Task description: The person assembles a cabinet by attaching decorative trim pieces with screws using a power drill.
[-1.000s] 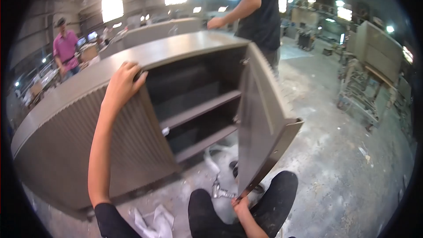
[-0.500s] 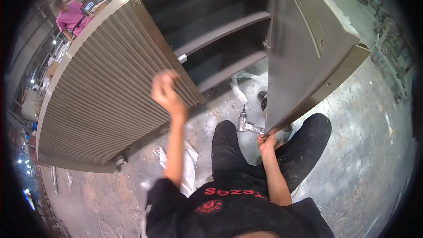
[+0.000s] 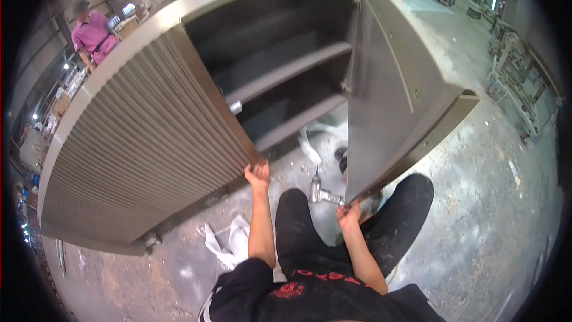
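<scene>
A large cabinet with a pale top [image 3: 113, 53] stands before me, its dark shelves [image 3: 292, 71] showing through the gap. My left hand [image 3: 258, 176] has its fingers curled on the lower corner of the fluted door [image 3: 137, 149], which covers the left side. To the right, another door [image 3: 387, 89] is swung out with its smooth inner face toward the gap. My right hand [image 3: 348, 213] grips this door's lower corner; the fingertips are partly hidden. Between my hands, a pistol-shaped power driver [image 3: 322, 192] lies on the floor near my knee.
Crumpled white sheeting [image 3: 229, 241] lies on the floor at left, and another white strip [image 3: 308, 146] lies beneath the cabinet. A person in a pink shirt [image 3: 94, 36] is behind the cabinet. A metal frame trolley [image 3: 515, 77] stands at far right.
My left hand has come down from in front of the fluted door to its lower corner and taken hold there. My right hand keeps its grip. The view has shifted slightly.
</scene>
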Tool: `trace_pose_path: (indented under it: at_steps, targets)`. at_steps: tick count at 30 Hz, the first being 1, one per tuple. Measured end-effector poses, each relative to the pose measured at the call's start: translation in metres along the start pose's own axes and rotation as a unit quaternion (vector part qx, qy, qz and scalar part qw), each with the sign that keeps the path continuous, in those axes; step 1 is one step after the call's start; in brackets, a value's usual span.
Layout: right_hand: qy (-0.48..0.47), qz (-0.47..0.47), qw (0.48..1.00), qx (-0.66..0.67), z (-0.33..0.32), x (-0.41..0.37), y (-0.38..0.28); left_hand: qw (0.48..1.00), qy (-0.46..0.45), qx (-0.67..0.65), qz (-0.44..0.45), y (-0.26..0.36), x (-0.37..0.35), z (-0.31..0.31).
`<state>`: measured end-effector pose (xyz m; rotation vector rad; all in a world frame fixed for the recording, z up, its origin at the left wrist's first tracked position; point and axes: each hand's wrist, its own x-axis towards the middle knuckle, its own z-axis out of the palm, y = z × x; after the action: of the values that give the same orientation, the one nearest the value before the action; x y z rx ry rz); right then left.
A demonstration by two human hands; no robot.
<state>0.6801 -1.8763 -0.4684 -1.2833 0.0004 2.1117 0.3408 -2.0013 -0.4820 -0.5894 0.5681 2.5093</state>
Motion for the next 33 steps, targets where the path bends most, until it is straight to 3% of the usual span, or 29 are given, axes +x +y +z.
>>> trace_pose_path:
  at_steps: [5, 11, 16, 24, 33]
  targets:
    - [-0.01, -0.034, 0.999, -0.014, -0.006, 0.009, 0.004, 0.998, -0.014, 0.06, -0.029, -0.005, -0.008, 0.002]
    - [-0.031, 0.004, 0.999, 0.028, -0.004, 0.006, -0.001, 0.997, -0.007, 0.078, -0.022, -0.012, -0.017, 0.012]
    - [0.009, -0.011, 0.998, 0.056, 0.008, -0.012, -0.001, 0.993, -0.018, 0.099, -0.059, -0.007, -0.021, 0.01]
    - [0.012, 0.028, 0.998, 0.054, 0.004, -0.003, -0.004, 0.993, -0.033, 0.085, -0.072, -0.008, -0.015, 0.017]
    - [-0.003, 0.008, 0.999, 0.054, 0.002, 0.003, -0.001, 0.994, -0.016, 0.038, -0.104, -0.009, -0.017, 0.015]
